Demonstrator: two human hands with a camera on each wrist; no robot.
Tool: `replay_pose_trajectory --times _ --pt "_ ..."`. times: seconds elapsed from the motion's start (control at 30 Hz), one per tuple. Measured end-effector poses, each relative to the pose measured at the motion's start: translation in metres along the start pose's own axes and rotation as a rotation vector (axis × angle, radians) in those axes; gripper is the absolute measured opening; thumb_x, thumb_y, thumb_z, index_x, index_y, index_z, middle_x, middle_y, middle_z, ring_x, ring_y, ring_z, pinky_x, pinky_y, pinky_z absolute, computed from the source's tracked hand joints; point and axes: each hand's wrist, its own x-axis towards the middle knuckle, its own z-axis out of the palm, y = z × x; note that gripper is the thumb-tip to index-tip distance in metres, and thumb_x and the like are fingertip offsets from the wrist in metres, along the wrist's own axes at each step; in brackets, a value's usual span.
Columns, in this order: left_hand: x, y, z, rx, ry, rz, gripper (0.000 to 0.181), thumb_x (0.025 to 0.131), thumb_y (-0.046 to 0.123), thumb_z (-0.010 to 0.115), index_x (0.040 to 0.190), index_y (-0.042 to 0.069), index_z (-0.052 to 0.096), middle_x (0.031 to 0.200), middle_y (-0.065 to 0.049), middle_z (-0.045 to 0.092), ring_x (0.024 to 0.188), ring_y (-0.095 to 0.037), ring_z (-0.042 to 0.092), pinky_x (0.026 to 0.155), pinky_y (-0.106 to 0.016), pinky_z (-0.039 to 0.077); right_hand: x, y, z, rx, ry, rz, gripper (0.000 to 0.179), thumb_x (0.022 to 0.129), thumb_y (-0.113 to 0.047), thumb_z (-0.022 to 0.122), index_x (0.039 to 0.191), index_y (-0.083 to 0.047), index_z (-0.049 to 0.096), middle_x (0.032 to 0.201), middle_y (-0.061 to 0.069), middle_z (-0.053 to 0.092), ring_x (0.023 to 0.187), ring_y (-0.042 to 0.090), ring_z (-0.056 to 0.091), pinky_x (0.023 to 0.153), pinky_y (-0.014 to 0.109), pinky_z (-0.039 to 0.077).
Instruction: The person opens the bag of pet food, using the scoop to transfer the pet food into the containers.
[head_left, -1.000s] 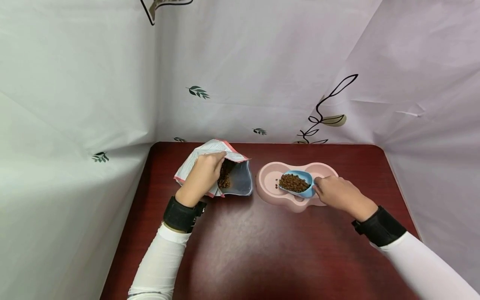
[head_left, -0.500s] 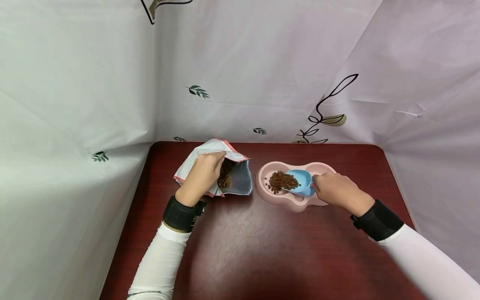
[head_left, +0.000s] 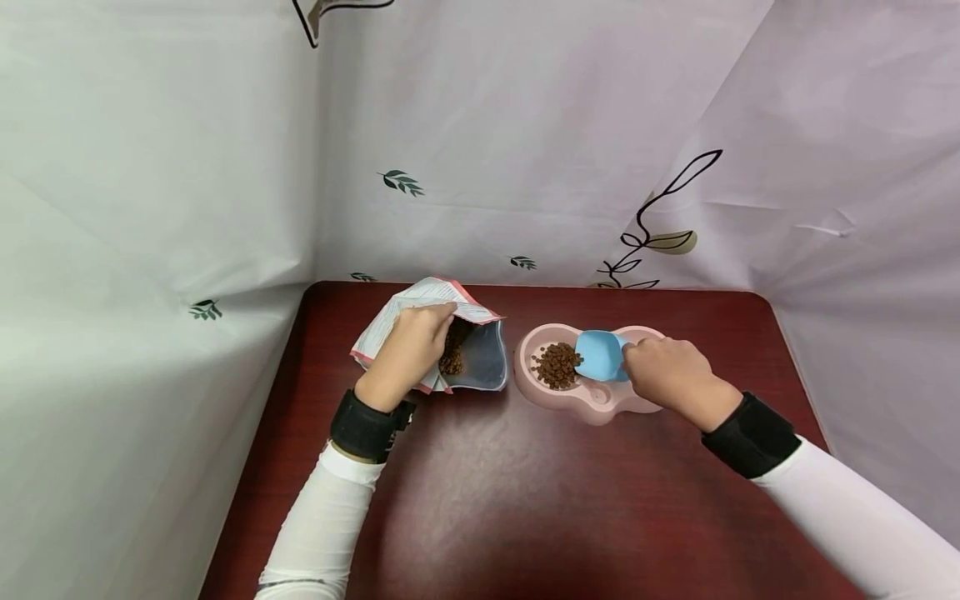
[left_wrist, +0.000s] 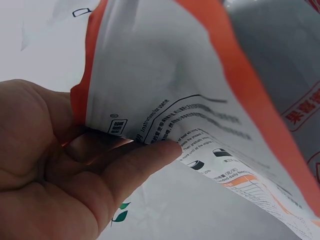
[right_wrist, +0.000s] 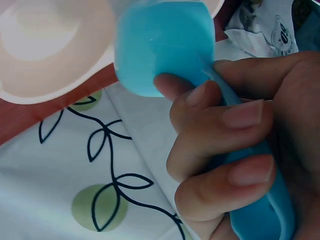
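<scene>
My right hand (head_left: 670,377) grips the handle of a blue scoop (head_left: 597,356), its fingers curled round it in the right wrist view. The scoop is tipped over the pink double bowl (head_left: 567,407), its underside turned up. Brown kibble (head_left: 557,366) lies heaped in the bowl's left hollow, at the scoop's lip. With my left hand (head_left: 408,346) I pinch the edge of a white bag with red trim (head_left: 378,327), holding its mouth apart. More kibble (head_left: 452,357) shows inside the bag. Printed text covers the bag panel (left_wrist: 165,75) in the left wrist view.
Both the bag and the bowl stand on a dark red table (head_left: 525,500), near its back edge. A pale curtain (head_left: 495,142) with leaf drawings hangs behind and at the sides. The bag's mouth faces the bowl across a narrow gap.
My right hand has tipped the scoop over, and the kibble has slid from it into the bowl's left hollow. The left hand and the bag have stayed in place.
</scene>
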Motion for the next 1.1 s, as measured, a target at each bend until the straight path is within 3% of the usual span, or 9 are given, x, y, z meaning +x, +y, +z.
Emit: replay_pose_trajectory --times 0.4,0.47,0.63,0.77,0.93,1.1 --pt "0.001 0.002 -0.002 0.003 0.000 -0.003 0.027 0.097 0.005 0.055 0.119 -0.004 0.067 0.114 -0.021 0.071 0.104 -0.028 0.066 0.081 -0.044 0.058 -0.007 -0.002 0.004 -0.122 0.308 -0.077 0.009 0.078 0.003 0.067 0.071 0.004 0.062 0.054 0.015 0.055 0.041 0.028 0.054 0.032 0.046 0.047" --pt "0.001 0.002 -0.002 0.002 0.000 -0.004 0.027 0.097 0.005 0.055 0.119 -0.004 0.067 0.114 -0.021 0.071 0.104 -0.028 0.066 0.081 -0.044 0.058 -0.008 0.000 0.003 -0.106 0.303 -0.071 0.009 0.080 0.002 0.065 0.073 0.004 0.061 0.056 0.014 0.054 0.039 0.029 0.052 0.032 0.046 0.046" --pt "0.002 0.002 -0.001 -0.006 0.000 -0.008 0.027 0.098 0.005 0.055 0.120 -0.004 0.067 0.114 -0.021 0.071 0.105 -0.029 0.066 0.080 -0.044 0.058 -0.011 0.003 -0.002 0.041 0.164 0.008 0.020 0.089 -0.010 0.058 0.070 -0.006 0.055 0.057 0.004 0.044 0.039 0.023 0.042 0.032 0.041 0.040" --pt "0.001 0.002 0.000 -0.011 -0.005 -0.018 0.027 0.098 0.006 0.055 0.120 -0.004 0.067 0.115 -0.020 0.070 0.105 -0.029 0.066 0.079 -0.043 0.058 -0.014 0.002 -0.008 0.132 0.106 0.011 0.021 0.093 -0.019 0.059 0.075 -0.009 0.057 0.060 0.000 0.044 0.042 0.021 0.041 0.037 0.039 0.040" --pt "0.000 0.002 0.000 -0.018 -0.013 -0.020 0.027 0.098 0.006 0.055 0.121 -0.004 0.066 0.115 -0.021 0.070 0.105 -0.029 0.066 0.078 -0.043 0.059 -0.017 -0.004 -0.015 0.240 0.131 -0.047 0.015 0.094 -0.022 0.061 0.083 -0.012 0.060 0.064 -0.003 0.047 0.051 0.017 0.046 0.044 0.038 0.044" --pt "0.000 0.002 -0.001 -0.010 -0.017 -0.016 0.027 0.098 0.006 0.055 0.121 -0.004 0.066 0.115 -0.021 0.070 0.104 -0.029 0.066 0.078 -0.043 0.059 -0.015 -0.017 -0.024 0.338 0.198 -0.170 0.015 0.094 -0.021 0.062 0.080 -0.018 0.058 0.067 -0.009 0.046 0.062 0.009 0.045 0.057 0.031 0.045"
